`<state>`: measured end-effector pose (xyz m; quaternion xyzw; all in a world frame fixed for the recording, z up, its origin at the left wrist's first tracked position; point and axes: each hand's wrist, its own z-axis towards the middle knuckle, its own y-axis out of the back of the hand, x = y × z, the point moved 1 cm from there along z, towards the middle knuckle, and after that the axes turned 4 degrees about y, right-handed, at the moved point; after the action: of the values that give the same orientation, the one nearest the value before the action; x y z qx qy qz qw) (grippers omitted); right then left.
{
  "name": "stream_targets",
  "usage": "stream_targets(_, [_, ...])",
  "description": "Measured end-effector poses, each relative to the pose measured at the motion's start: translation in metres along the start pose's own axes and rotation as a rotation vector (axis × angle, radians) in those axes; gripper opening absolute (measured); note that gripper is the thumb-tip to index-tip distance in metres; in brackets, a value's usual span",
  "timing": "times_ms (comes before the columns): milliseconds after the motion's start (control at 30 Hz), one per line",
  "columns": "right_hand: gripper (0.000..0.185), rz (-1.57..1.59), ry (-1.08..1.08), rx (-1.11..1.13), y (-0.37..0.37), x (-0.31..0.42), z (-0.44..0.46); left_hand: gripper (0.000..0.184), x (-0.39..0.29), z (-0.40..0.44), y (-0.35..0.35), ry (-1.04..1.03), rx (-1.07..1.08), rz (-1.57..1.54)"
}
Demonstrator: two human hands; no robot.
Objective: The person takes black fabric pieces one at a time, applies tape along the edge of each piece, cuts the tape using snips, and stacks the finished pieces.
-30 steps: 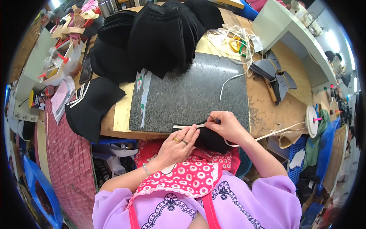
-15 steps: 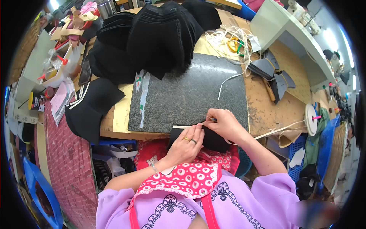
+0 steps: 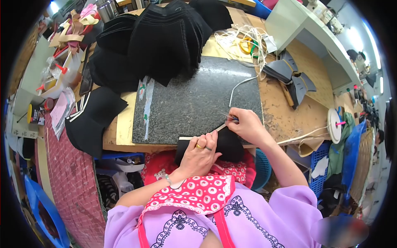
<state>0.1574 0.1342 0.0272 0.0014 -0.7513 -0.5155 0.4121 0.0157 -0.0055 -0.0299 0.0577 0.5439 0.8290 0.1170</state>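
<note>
A black fabric piece (image 3: 230, 144) lies over the table's front edge, with narrow white tape (image 3: 188, 138) along its upper edge. My left hand (image 3: 199, 153) presses down on this piece, its fingers bent and close together near the tape and its thumb out to the side. My right hand (image 3: 247, 125) is closed in a pinch just above and right of it, at a raised stretch of the tape. From its fingers sticks a small pointed metal tool (image 3: 226, 115) with a bit of blue; its kind is mostly hidden.
A dark stone slab (image 3: 186, 107) covers the middle of the table. Stacked black pieces (image 3: 169, 37) stand behind it, and another black piece (image 3: 93, 118) lies left. Tangled white cord and yellow-handled scissors (image 3: 245, 46) lie at the back. A white spool (image 3: 334, 126) is at right, near a hammer (image 3: 287, 94).
My right hand has lifted slightly away from my left, and the tape between them now shows raised. My left thumb has spread outward. The whole view has shifted slightly.
</note>
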Motion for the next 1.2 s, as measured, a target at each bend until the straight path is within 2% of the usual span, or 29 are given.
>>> stream_targets(100, [0.016, -0.096, 0.062, -0.102, -0.007, -0.003, -0.002, 0.065, -0.002, 0.007, 0.002, -0.001, 0.01, 0.019])
stream_targets(167, [0.017, -0.332, 0.336, -0.42, -0.005, 0.001, -0.005, 0.065, -0.003, 0.012, 0.005, 0.001, 0.028, 0.012])
stream_targets(267, [0.02, -0.28, 0.387, -0.497, 0.0, -0.001, -0.013, 0.064, -0.004, 0.017, 0.006, 0.0, 0.022, -0.029])
stream_targets(333, [0.016, -0.197, 0.317, -0.468, 0.0, 0.009, -0.032, 0.065, -0.005, 0.02, 0.008, 0.012, 0.042, -0.047])
stream_targets(400, [0.017, -0.082, 0.14, -0.298, -0.003, 0.013, -0.047, 0.065, -0.006, 0.024, 0.008, 0.013, 0.058, -0.06])
stream_targets(433, [0.021, -0.157, 0.047, -0.203, -0.003, 0.014, -0.051, 0.065, -0.007, 0.024, 0.008, 0.02, 0.05, -0.075])
stream_targets(533, [0.027, -0.246, -0.035, -0.232, -0.016, -0.004, -0.054, 0.065, -0.007, 0.026, 0.009, 0.022, 0.038, -0.09])
stream_targets(900, [0.026, -0.289, 0.053, -0.348, -0.033, 0.007, -0.03, 0.065, -0.008, 0.023, 0.008, 0.034, 0.036, -0.112])
stream_targets(1000, [0.025, -0.203, -0.055, -0.34, -0.032, 0.0, -0.029, 0.066, -0.009, 0.023, 0.008, 0.031, 0.044, -0.082])
stream_targets(1067, [0.025, 0.014, -0.063, -0.382, -0.029, -0.002, -0.031, 0.066, -0.011, 0.022, 0.007, 0.037, 0.043, -0.111])
stream_targets(1133, [0.031, -0.021, -0.084, -0.345, -0.026, 0.001, -0.034, 0.071, -0.01, 0.021, 0.003, 0.047, -0.004, -0.14])
stream_targets(1200, [0.037, -0.046, -0.053, -0.311, -0.026, 0.005, -0.036, 0.072, -0.011, 0.019, 0.003, 0.057, 0.036, -0.174])
